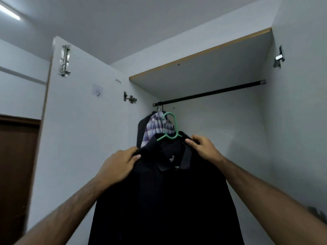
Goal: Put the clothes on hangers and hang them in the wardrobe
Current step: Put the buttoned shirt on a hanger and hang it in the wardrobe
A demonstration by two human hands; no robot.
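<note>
A dark navy collared shirt (164, 195) hangs on a green plastic hanger (170, 128), held up in front of the open wardrobe. My left hand (118, 167) grips the shirt's left shoulder and my right hand (203, 147) grips its right shoulder near the collar. The hanger's hook points up, below the black wardrobe rail (212, 92) and not touching it. At the rail's left end hang a purple checked shirt (155, 128) and a dark garment (141, 131) on dark hangers.
The wardrobe's white left door (85, 131) stands open with metal hinges. A shelf (203, 71) with a wooden edge sits just above the rail. The rail's middle and right stretch is bare. A brown room door (17, 165) is at far left.
</note>
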